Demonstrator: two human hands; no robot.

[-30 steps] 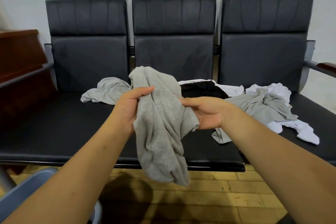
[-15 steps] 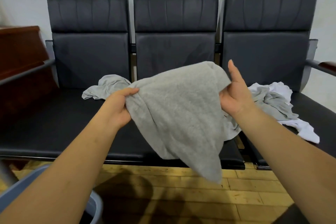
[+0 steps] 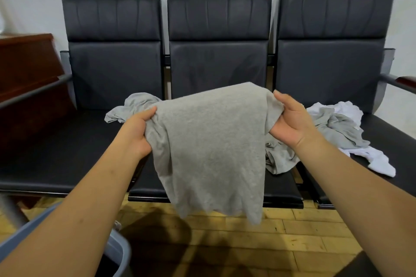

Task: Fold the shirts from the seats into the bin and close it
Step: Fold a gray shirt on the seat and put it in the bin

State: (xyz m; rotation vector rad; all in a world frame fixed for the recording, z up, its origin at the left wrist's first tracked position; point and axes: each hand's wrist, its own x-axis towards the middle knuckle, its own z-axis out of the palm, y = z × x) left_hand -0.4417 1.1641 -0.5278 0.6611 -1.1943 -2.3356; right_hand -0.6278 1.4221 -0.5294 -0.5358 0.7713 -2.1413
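Note:
A grey shirt (image 3: 211, 146) hangs spread out in the air in front of the middle seat, held by both hands. My left hand (image 3: 137, 132) grips its bunched left edge. My right hand (image 3: 290, 119) grips its right edge, thumb on top. Another grey shirt (image 3: 132, 105) lies crumpled on the seat behind my left hand. A heap of grey and white shirts (image 3: 342, 128) lies on the right seat. The blue-grey bin (image 3: 119, 252) stands at the bottom left, mostly hidden by my left arm.
A row of three black padded seats (image 3: 56, 164) stands against a pale wall, with metal armrests at both ends. Dark wooden furniture (image 3: 29, 78) is at the left. The floor (image 3: 292, 231) below is yellow wood.
The bunched grey shirt has been spread wide between my hands. My hands have moved apart and the shirt now hangs flatter and lower.

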